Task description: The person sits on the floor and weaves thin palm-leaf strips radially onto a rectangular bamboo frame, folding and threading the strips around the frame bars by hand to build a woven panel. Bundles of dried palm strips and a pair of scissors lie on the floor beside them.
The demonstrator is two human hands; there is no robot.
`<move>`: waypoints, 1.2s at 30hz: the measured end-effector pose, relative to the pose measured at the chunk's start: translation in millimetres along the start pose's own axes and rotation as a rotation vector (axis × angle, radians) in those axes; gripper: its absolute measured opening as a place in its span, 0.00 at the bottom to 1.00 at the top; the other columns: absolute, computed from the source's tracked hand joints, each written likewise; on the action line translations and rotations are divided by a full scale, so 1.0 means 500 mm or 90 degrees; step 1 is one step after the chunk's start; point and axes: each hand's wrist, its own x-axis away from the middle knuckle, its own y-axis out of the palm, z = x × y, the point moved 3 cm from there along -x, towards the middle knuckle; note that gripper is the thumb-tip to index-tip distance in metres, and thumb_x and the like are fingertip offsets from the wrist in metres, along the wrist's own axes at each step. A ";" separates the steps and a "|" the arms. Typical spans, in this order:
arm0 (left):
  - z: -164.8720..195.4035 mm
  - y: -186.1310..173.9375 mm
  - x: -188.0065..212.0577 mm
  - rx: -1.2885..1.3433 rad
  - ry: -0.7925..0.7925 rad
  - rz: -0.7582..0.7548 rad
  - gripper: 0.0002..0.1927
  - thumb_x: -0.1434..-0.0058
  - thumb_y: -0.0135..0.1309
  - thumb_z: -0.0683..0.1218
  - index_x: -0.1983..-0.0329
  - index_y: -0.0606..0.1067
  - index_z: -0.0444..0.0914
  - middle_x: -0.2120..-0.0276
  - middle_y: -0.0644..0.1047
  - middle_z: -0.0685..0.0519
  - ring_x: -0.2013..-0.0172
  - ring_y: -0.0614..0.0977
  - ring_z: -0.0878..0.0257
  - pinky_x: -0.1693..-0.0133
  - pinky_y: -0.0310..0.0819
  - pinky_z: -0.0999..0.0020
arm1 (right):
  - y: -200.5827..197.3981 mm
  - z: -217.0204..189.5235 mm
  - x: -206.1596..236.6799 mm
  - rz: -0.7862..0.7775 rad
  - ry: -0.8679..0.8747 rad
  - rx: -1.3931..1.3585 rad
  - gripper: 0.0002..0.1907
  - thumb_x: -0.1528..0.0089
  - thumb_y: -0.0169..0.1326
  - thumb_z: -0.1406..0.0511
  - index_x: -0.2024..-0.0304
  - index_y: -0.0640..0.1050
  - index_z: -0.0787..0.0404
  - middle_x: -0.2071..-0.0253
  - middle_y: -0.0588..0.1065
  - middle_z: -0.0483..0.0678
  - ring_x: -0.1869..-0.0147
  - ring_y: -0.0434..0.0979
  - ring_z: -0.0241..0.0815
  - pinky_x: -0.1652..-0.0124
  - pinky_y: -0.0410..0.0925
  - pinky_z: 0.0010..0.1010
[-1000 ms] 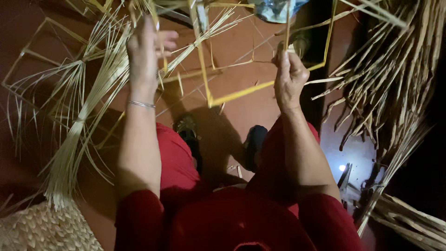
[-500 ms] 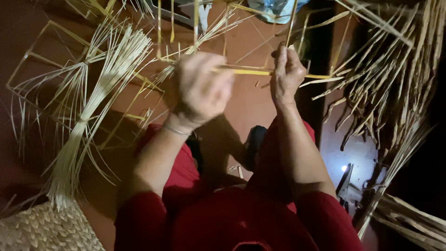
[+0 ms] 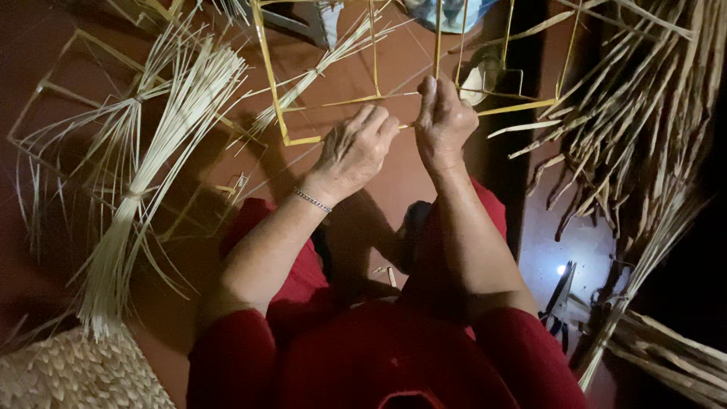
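A frame of thin yellow strips (image 3: 276,98) is held up in front of the body, above the knees and the reddish floor (image 3: 379,68). Its lower bar (image 3: 522,108) runs from the left corner to the right, and both hands meet at its middle.

The left hand (image 3: 354,150) is closed in a loose fist with the fingertips pinched on the bar. The right hand (image 3: 443,121) is closed around the bar and an upright strip (image 3: 438,34) where the two cross.

The frame is judged very light and springy, stiff only along each strip. The strips are judged smooth, easily kinked and liable to split if bent sharply. Hold is best taken at a crossing or corner, where two strips brace each other, with a fingertip pinch rather than a full squeeze.

A tied bundle of pale straw (image 3: 144,189) lies on the floor to the left, fanned out at its top. A woven mat (image 3: 76,375) is seen at the lower left corner. A heap of dry leaf strips (image 3: 636,129) lies at the right. A pair of scissors (image 3: 559,299) rests on the floor near the right knee, beside a bright spot of light. Loose strands from the straw reach under the frame and could snag its left corner.
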 end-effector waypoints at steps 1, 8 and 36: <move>-0.003 0.005 0.001 0.021 -0.025 -0.020 0.07 0.32 0.54 0.42 0.64 0.73 0.34 0.65 0.72 0.46 0.59 0.78 0.50 0.63 0.74 0.55 | -0.002 -0.003 0.003 -0.001 -0.008 0.010 0.09 0.29 0.56 0.64 0.64 0.78 0.57 0.72 0.79 0.49 0.72 0.78 0.55 0.72 0.69 0.43; -0.002 0.026 -0.010 0.054 -0.062 -0.025 0.09 0.33 0.54 0.45 0.66 0.74 0.35 0.66 0.76 0.43 0.62 0.80 0.46 0.63 0.76 0.52 | 0.015 -0.018 0.014 0.039 -0.045 0.067 0.08 0.32 0.59 0.63 0.67 0.78 0.54 0.77 0.75 0.50 0.77 0.71 0.57 0.75 0.65 0.45; -0.111 0.085 -0.083 0.579 -0.353 0.125 0.21 0.28 0.54 0.49 0.38 0.69 0.32 0.63 0.83 0.50 0.62 0.83 0.65 0.61 0.77 0.71 | 0.037 -0.062 0.022 -0.028 -0.134 0.053 0.04 0.36 0.59 0.66 0.63 0.76 0.58 0.85 0.68 0.50 0.83 0.68 0.53 0.76 0.65 0.43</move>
